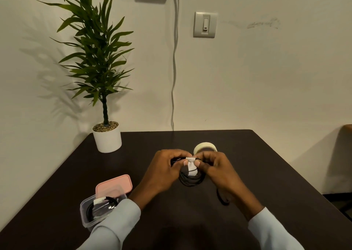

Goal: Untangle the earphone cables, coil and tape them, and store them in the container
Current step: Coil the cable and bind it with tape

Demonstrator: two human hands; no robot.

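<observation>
A coil of black earphone cable (191,180) hangs between my hands above the dark table (266,173). A strip of white tape (191,167) wraps over the top of the coil. My left hand (163,170) pinches the coil and tape from the left, and my right hand (216,168) pinches them from the right. Just behind my hands stands a roll of cream tape (205,147). At the front left sits a clear plastic container (85,214) holding another taped black coil (103,205); my left sleeve partly hides it.
A pink lid (116,185) lies behind the container. A potted plant in a white pot (107,138) stands at the table's back left corner. Another black cable (222,197) lies on the table under my right wrist. A wall switch and a hanging white cord are behind.
</observation>
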